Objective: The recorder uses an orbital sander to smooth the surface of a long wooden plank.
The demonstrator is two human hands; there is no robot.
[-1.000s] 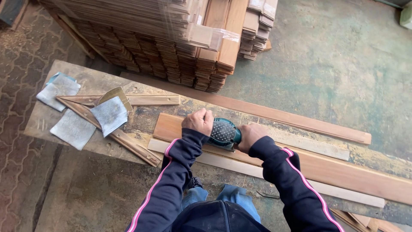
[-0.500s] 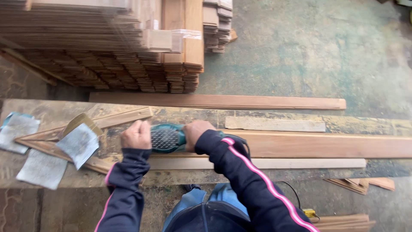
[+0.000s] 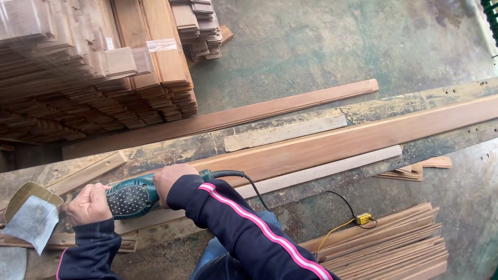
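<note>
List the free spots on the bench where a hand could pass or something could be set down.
Free: bench top at the far right, between the long reddish board and the bench's far edge. Crowded: near the left hand and right hand on the green sander, with sandpaper sheets and wood strips close by.

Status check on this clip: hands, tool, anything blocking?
Both hands, left hand and right hand, shut on green sander. Sander on long plank. Sandpaper sheet lies just left.
</note>
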